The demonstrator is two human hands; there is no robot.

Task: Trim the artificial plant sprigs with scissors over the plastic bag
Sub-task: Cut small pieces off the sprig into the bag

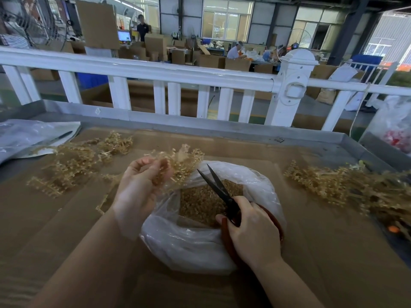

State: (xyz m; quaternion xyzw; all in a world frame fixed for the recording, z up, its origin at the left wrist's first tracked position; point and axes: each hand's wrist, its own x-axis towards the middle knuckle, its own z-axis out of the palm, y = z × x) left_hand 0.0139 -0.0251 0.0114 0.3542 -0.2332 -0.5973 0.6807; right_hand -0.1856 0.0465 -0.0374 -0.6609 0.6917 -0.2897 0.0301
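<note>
My left hand (138, 183) grips a tan artificial sprig (180, 161) above the far left rim of the clear plastic bag (200, 243). The bag sits open on the cardboard and holds a heap of tan trimmings (200, 201). My right hand (249, 227) grips the red handles of the scissors (218, 185) over the bag's right side. The black blades are parted and point up and left toward the sprig, just short of it.
A pile of tan sprigs (73, 163) lies on the cardboard to the left, a larger pile (355, 187) to the right. A clear bag (29, 136) lies far left. A metal tray rim (222, 127) and a white fence (155, 70) stand behind.
</note>
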